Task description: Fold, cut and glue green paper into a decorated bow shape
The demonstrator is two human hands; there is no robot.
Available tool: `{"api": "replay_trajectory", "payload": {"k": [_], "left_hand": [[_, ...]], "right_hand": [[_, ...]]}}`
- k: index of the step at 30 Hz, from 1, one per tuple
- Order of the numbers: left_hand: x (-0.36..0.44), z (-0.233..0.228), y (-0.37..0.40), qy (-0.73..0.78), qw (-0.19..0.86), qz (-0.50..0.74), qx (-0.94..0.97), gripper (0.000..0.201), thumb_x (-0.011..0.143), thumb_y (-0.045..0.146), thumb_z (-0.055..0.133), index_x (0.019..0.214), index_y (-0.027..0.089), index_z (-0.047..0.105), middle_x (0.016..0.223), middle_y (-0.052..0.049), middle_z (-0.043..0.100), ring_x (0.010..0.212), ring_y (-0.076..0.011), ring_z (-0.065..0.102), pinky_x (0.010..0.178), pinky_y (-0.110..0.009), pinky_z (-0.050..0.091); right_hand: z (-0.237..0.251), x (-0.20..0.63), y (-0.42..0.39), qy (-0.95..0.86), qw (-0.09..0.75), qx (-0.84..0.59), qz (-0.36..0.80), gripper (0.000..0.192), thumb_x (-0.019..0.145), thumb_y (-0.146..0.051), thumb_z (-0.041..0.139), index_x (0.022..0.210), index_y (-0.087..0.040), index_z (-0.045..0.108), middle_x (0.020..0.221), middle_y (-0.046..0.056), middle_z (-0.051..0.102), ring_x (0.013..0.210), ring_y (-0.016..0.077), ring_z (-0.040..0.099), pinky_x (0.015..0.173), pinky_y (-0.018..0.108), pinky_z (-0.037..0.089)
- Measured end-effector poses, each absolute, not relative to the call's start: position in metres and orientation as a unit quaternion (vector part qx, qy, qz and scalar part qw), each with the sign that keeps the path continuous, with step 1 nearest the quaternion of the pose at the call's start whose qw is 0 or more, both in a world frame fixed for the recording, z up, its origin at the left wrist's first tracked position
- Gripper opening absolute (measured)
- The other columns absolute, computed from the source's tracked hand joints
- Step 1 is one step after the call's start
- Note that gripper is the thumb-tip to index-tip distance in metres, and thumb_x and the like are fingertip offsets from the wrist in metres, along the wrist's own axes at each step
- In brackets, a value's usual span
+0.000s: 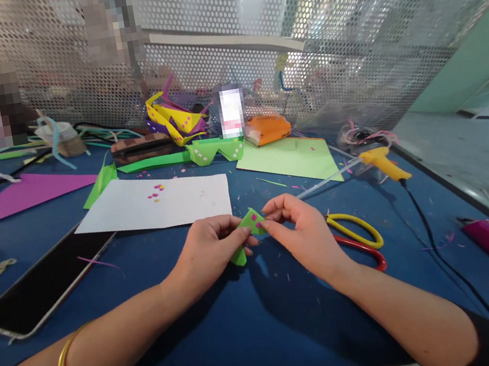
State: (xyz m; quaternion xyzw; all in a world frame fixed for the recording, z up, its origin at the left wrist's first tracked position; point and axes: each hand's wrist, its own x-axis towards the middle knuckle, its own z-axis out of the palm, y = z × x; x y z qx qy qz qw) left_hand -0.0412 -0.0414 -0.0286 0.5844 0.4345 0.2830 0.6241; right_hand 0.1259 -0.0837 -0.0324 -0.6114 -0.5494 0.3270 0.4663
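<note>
You have a small green piece (249,220) up off the table, just off the near right corner of the white sheet (195,200), on your side of it. Your left hand (210,245) pinches it between thumb and fingers. The thumb and finger of your right hand (302,232) are close together at its other edge; I can't tell if they grip it or just touch it.

Two pink squares (255,217) are on the green piece already. The rest that I can see is plain green, so it looks only partly done to me. Some of it hides behind your fingers, so there may be more. Loose pink and yellow bits (159,186) lie on the sheet, not used yet.

Just past the sheet, green paper glasses (216,150) have pale dots on them and look more finished. Yellow paper glasses (184,120) sit farther past the sheet, with pink dots. The scissors (378,238) and the yellow glue gun (384,164) lie to the right of the sheet, in nobody's hand.
</note>
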Motion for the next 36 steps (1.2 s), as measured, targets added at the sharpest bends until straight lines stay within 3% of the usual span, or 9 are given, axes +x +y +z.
{"api": "replay_trajectory", "payload": {"k": [16, 19, 21, 24, 27, 29, 31, 34, 36], "left_hand": [[-0.041, -0.030, -0.041, 0.430, 0.644, 0.284, 0.565, 0.030, 0.069, 0.044, 0.076, 0.076, 0.015, 0.072, 0.070, -0.004, 0.072, 0.061, -0.0121, 0.063, 0.055, -0.020, 0.048], [-0.042, -0.028, -0.041, 0.440, 0.651, 0.292, 0.546, 0.030, 0.069, 0.043, 0.075, 0.078, 0.015, 0.074, 0.070, -0.004, 0.073, 0.061, -0.0131, 0.063, 0.057, -0.022, 0.049], [-0.042, -0.026, -0.040, 0.447, 0.654, 0.295, 0.535, 0.029, 0.069, 0.042, 0.075, 0.079, 0.015, 0.076, 0.073, -0.005, 0.074, 0.063, -0.0137, 0.063, 0.060, -0.023, 0.050], [-0.043, -0.025, -0.039, 0.455, 0.646, 0.300, 0.534, 0.027, 0.068, 0.041, 0.075, 0.077, 0.015, 0.076, 0.075, -0.006, 0.074, 0.065, -0.0138, 0.061, 0.062, -0.024, 0.047], [-0.045, -0.025, -0.037, 0.466, 0.635, 0.308, 0.533, 0.029, 0.069, 0.043, 0.075, 0.073, 0.015, 0.076, 0.070, -0.005, 0.071, 0.062, -0.0140, 0.058, 0.059, -0.025, 0.044], [-0.046, -0.025, -0.035, 0.468, 0.635, 0.316, 0.526, 0.029, 0.068, 0.043, 0.075, 0.072, 0.014, 0.076, 0.067, -0.004, 0.069, 0.060, -0.0139, 0.056, 0.058, -0.025, 0.044], [-0.047, -0.024, -0.034, 0.465, 0.637, 0.323, 0.523, 0.028, 0.069, 0.043, 0.075, 0.071, 0.015, 0.075, 0.065, -0.004, 0.067, 0.060, -0.0139, 0.057, 0.058, -0.025, 0.045], [-0.049, -0.022, -0.033, 0.455, 0.637, 0.331, 0.527, 0.027, 0.069, 0.041, 0.075, 0.077, 0.015, 0.076, 0.069, -0.004, 0.069, 0.062, -0.0144, 0.059, 0.060, -0.026, 0.048], [-0.049, -0.023, -0.033, 0.451, 0.629, 0.338, 0.536, 0.029, 0.068, 0.040, 0.077, 0.085, 0.017, 0.076, 0.072, -0.004, 0.071, 0.064, -0.0151, 0.062, 0.061, -0.026, 0.051]], "right_hand": [[-0.032, 0.126, -0.085, -0.573, 0.445, -0.613, 0.312, 0.020, 0.078, -0.032, 0.064, 0.093, -0.020, 0.059, 0.076, 0.001, 0.068, 0.072, 0.0172, 0.062, 0.069, 0.032, 0.047], [-0.025, 0.137, -0.080, -0.594, 0.449, -0.618, 0.254, 0.021, 0.082, -0.037, 0.061, 0.095, -0.020, 0.061, 0.083, 0.003, 0.070, 0.077, 0.0176, 0.063, 0.070, 0.030, 0.046], [-0.017, 0.157, -0.072, -0.604, 0.447, -0.640, 0.159, 0.020, 0.085, -0.040, 0.058, 0.086, -0.020, 0.063, 0.079, 0.003, 0.070, 0.073, 0.0171, 0.062, 0.069, 0.029, 0.044], [-0.006, 0.204, -0.057, -0.567, 0.401, -0.717, -0.061, 0.030, 0.087, -0.045, 0.055, 0.071, -0.021, 0.063, 0.058, 0.001, 0.062, 0.060, 0.0180, 0.055, 0.063, 0.030, 0.038], [-0.004, 0.260, -0.045, -0.474, 0.327, -0.788, -0.219, 0.032, 0.088, -0.044, 0.052, 0.072, -0.020, 0.066, 0.059, 0.006, 0.063, 0.065, 0.0231, 0.056, 0.063, 0.033, 0.035], [-0.007, 0.291, -0.042, -0.442, 0.293, -0.819, -0.218, 0.022, 0.087, -0.029, 0.050, 0.095, -0.019, 0.068, 0.078, 0.008, 0.071, 0.074, 0.0243, 0.061, 0.067, 0.033, 0.037], [-0.013, 0.314, -0.043, -0.417, 0.229, -0.850, -0.227, 0.032, 0.086, -0.025, 0.052, 0.115, -0.016, 0.062, 0.099, 0.013, 0.071, 0.090, 0.0276, 0.063, 0.076, 0.036, 0.040], [-0.021, 0.335, -0.047, -0.382, 0.094, -0.891, -0.225, 0.043, 0.087, -0.030, 0.051, 0.123, -0.007, 0.057, 0.114, 0.024, 0.065, 0.107, 0.0358, 0.059, 0.086, 0.044, 0.039], [-0.027, 0.344, -0.048, -0.372, 0.057, -0.903, -0.209, 0.044, 0.087, -0.029, 0.049, 0.120, -0.002, 0.058, 0.116, 0.028, 0.063, 0.109, 0.0378, 0.058, 0.088, 0.046, 0.038]]}}
